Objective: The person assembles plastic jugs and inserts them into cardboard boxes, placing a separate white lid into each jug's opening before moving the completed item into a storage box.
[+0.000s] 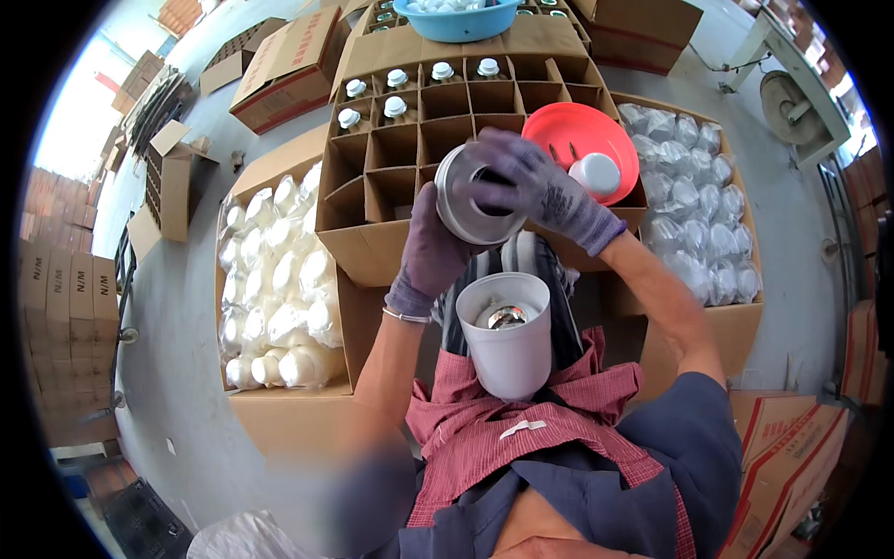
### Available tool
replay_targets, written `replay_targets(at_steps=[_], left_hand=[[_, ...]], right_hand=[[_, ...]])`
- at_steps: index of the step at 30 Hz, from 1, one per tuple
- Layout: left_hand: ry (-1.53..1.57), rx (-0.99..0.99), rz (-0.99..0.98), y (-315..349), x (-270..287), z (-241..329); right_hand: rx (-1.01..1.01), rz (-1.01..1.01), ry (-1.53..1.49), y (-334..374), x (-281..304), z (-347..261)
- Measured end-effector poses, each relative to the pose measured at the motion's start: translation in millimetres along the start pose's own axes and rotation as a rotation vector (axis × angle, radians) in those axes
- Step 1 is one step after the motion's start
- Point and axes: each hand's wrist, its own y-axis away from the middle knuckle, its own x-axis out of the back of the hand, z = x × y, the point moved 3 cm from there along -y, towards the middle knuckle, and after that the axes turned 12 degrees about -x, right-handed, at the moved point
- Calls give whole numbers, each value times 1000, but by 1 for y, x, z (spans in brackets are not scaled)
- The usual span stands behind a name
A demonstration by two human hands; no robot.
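Observation:
Both my hands wear purple-grey gloves. My left hand (431, 247) grips the near left side of a grey, round, hollow part (466, 210), which is held tilted above my knees. My right hand (545, 182) lies over the part's right side, its fingers curled across the rim and at the dark opening; the fingertips are partly hidden. A white cylindrical container (507, 349) stands upright between my thighs, its top open. Inside it shows a shiny, rounded metal piece (507, 318). Just beyond my right hand, a red bowl (610, 130) holds a white cap (596, 174) and two small pointed brown pieces.
Ahead is a divided cardboard box (372, 242) with several white-capped bottles (442, 72) in its far cells. A blue basin (456, 26) sits behind. Boxes of plastic-wrapped white items (279, 270) and clear-wrapped items (694, 210) flank me. A printed carton (792, 456) stands at lower right.

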Motion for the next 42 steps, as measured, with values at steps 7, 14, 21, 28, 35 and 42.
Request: replay_targets(at_steps=[7,14,21,28,35,42], left_hand=[[-352,-146,-24,9,7,-20],[-1580,-886,-534,14,-68,12],[-1398,-269,-537,52,-13,14],[-1395,-220,-707,79,4,-14],[-1414,-320,-605,90,-2,-11],[-1534,-207,-640,105,-9,-31]], right_hand=[[-412,-260,-320,20,-1,-7],[-1095,-382,-1854,55,-6,-23],[-1330,-596,-1223,101,17,-8],[-819,-555,-961,102,-17,-59],[-631,-646,-785,88,-38,-60],[-261,-609,-740,119,-53,-59]])
